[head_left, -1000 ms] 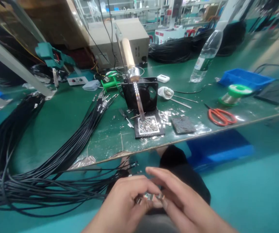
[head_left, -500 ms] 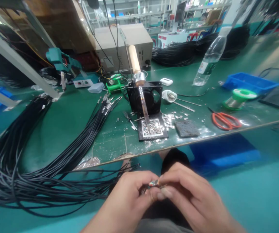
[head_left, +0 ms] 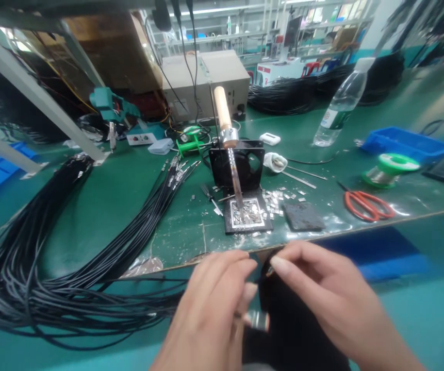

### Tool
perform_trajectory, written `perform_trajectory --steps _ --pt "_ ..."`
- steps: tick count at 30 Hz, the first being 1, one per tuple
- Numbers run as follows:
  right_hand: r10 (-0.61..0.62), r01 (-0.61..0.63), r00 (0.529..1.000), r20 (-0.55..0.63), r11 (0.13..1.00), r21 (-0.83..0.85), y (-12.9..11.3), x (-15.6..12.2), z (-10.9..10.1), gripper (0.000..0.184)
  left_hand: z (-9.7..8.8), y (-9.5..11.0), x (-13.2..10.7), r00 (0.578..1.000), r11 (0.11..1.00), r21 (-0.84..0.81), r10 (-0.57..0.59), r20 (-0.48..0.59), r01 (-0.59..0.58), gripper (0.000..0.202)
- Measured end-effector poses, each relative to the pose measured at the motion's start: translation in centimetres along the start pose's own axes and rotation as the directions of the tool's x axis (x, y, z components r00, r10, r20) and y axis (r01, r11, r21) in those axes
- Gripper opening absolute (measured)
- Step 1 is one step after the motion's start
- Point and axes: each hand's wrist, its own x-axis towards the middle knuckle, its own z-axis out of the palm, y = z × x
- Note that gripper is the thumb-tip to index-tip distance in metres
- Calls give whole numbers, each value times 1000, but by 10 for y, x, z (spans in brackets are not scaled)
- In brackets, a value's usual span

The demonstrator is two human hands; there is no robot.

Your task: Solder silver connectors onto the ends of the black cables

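My left hand (head_left: 214,304) is closed around a cable end with a small flat metal connector (head_left: 258,320) jutting out below its fingers, slightly blurred. To its right, my right hand (head_left: 322,288) pinches thumb against forefinger; a tiny bit shows at the tips, too small to name. Both hands are in front of the bench edge, above my lap. Beyond them, a soldering iron (head_left: 227,123) with a wooden handle leans tip-down over a dark plate (head_left: 227,219) holding small metal pieces. Black cables (head_left: 136,216) run in a bundle at the left.
Behind the plate stands a black fan (head_left: 216,167). Rightward are a dark sponge-like block (head_left: 305,216), orange-handled scissors (head_left: 364,206), a green solder spool (head_left: 394,162), a blue tray (head_left: 407,144) and a water bottle (head_left: 340,111). A thin-bladed tool (head_left: 211,198) lies left of the plate.
My hands have moved apart; the right one has shifted up and right. The left hand has turned, and its connector now points down and right. The view has tilted slightly.
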Motion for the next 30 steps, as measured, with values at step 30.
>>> perform_trajectory --steps 30 --pt "-229 178 969 -93 908 -379 27 27 9 13 41 -27 42 744 247 -731 -448 495 635 34"
